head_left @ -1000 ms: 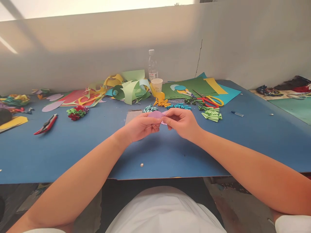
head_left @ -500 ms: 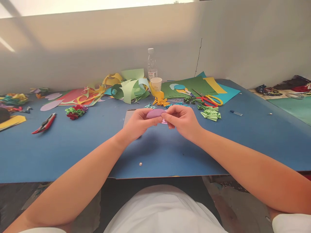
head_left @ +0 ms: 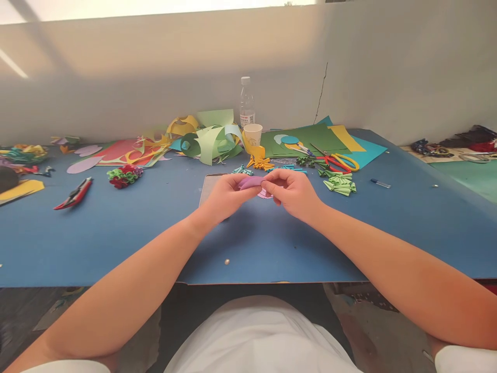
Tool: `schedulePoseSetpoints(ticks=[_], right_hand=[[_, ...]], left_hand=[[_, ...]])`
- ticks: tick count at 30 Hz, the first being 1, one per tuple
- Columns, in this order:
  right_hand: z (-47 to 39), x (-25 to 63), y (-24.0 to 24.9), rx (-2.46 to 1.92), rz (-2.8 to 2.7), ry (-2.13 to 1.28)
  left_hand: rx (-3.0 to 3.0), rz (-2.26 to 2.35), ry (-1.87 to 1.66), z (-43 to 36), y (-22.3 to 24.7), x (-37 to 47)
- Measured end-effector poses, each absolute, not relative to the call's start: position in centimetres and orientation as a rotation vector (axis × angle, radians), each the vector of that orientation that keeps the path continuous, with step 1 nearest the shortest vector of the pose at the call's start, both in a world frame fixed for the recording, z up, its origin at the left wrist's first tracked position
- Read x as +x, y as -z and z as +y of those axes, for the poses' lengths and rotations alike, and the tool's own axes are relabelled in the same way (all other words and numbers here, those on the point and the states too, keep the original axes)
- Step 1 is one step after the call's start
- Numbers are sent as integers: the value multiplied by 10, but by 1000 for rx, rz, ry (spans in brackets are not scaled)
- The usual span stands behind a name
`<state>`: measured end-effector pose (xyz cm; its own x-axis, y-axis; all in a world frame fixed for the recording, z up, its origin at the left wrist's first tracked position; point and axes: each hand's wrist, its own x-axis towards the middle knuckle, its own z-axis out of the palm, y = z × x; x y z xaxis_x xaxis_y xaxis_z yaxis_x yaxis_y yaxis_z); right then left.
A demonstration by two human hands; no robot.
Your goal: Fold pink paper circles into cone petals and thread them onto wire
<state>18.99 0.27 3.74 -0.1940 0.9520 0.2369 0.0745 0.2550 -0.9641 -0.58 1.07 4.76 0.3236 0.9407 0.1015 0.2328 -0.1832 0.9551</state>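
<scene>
A purple piece of paper [head_left: 250,182], bent into a curve, is pinched between both hands above the blue table [head_left: 155,243]. My left hand [head_left: 225,196] grips its left side, thumb along the near edge. At the right end, my right hand [head_left: 292,191] pinches it between thumb and forefinger. Lighter pink-purple paper [head_left: 264,193] shows below the fingers; whether it is held or lies on the table I cannot tell. A phone-like flat object [head_left: 207,187] lies partly hidden behind my left hand. Several rolled green paper cones [head_left: 339,184] lie right of my right hand.
Red-handled pliers [head_left: 75,194] and a ruffled paper flower [head_left: 123,176] lie at left. Behind my hands stand a paper cup [head_left: 253,134] and a plastic bottle [head_left: 247,103]. Scissors [head_left: 341,162] rest by green sheets [head_left: 310,135]. A small bead [head_left: 227,262] sits near the front edge.
The purple paper looks bent more tightly between my fingers. Both hands stay in nearly the same place, and the whole view has shifted slightly.
</scene>
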Motion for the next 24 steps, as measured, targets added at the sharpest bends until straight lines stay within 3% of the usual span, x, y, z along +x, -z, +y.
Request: schedulePoseSetpoints(ticks=[11,24], right_hand=[[13,193,-27,-974,-1568,-1188],[7,191,-30,-1041,-1585,-1058]], left_hand=[[1833,1147,-927,13,-44,-9],[1813,1189,-888,12,-48,-11]])
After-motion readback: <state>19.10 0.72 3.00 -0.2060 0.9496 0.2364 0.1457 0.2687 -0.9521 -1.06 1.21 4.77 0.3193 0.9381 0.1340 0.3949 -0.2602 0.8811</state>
